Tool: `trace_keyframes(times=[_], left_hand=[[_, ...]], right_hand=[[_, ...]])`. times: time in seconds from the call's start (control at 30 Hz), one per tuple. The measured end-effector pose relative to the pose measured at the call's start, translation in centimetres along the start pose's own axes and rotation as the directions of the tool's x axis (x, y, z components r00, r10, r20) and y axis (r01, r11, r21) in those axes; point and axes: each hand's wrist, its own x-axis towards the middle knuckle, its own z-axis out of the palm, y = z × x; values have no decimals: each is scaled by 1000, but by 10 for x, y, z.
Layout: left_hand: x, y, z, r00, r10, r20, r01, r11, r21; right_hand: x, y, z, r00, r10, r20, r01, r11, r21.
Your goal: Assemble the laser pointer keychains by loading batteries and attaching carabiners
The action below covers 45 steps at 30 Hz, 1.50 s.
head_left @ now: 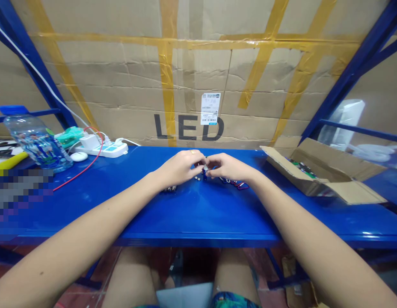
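Over the middle of the table, the fingertips of both hands meet at a small blue cylinder (205,171) with a silvery end. My left hand (185,164) has its fingers curled in a pinch against it from the left. From the other side my right hand (229,167) pinches it between thumb and fingers. Fingers hide much of the cylinder. Tiny silvery pieces (197,178) lie just below my left fingertips. Several small metallic cylinders (170,188) sit under my left wrist, partly covered. Red and blue carabiner clips (240,185) rest beneath my right hand.
An open cardboard box (323,171) with small colourful items stands at right. On the left are a water bottle (38,141), a white power strip (108,149), a red cable (86,170) and a round white object (79,157). A large taped carton (131,94) walls the back.
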Motion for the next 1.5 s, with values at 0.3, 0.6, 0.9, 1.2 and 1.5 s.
trace_keyframes(times=[0.3, 0.6, 0.9, 1.2, 1.5], left_hand=[[-3, -1, 6, 994, 78, 79, -82, 996, 42], [-3, 0, -2, 994, -5, 108, -1, 999, 52], [-5, -5, 0, 908, -65, 414, -41, 969, 243], [-5, -4, 5, 892, -182, 413, 83, 966, 246], [-3, -3, 8, 998, -23, 55, 15, 991, 132]], right_hand=[[1, 3, -1, 1000, -15, 8, 15, 999, 41], [-1, -1, -3, 999, -26, 32, 27, 999, -20], [-1, -4, -5, 999, 13, 40, -9, 996, -86], [0, -1, -4, 1000, 6, 25, -4, 996, -86], [2, 5, -3, 1000, 8, -14, -8, 1000, -13]])
